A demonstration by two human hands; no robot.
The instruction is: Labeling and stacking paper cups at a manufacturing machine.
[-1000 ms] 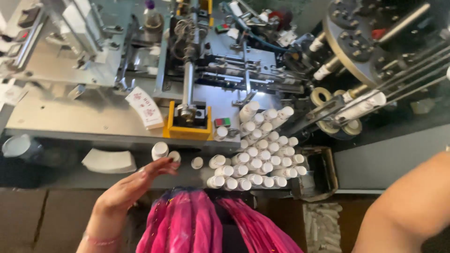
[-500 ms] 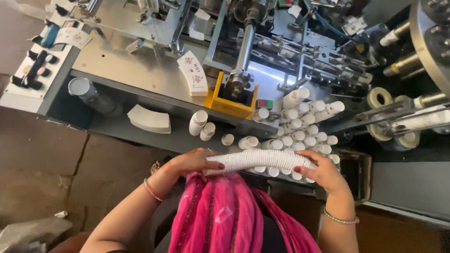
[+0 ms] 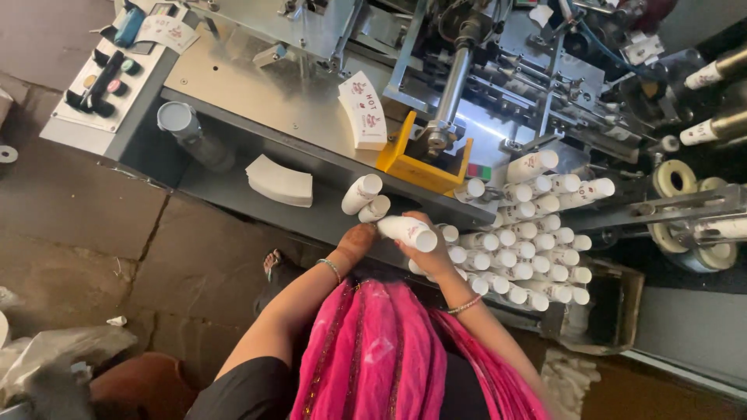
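Observation:
Both my hands hold one long stack of nested white paper cups (image 3: pixel 408 231), which lies almost level at the front edge of the machine table (image 3: pixel 257 93). My left hand (image 3: pixel 356 239) grips its left end. My right hand (image 3: pixel 430 254) cups it from below near the open right end. Just left of the stack two shorter cup stacks (image 3: pixel 362 196) lean on the table edge. To the right lie several more cup stacks (image 3: pixel 537 233) in rows.
A yellow bracket (image 3: pixel 405 165) and a steel shaft (image 3: pixel 450 93) stand behind the hands. A pile of flat white paper blanks (image 3: pixel 279 180) lies on a lower shelf at left, another printed pile (image 3: pixel 362 110) on the table. A control box (image 3: pixel 105 85) sits far left.
The view has shifted left and down. The long cup stack has tilted and moved left between my hands, which have drawn closer together.

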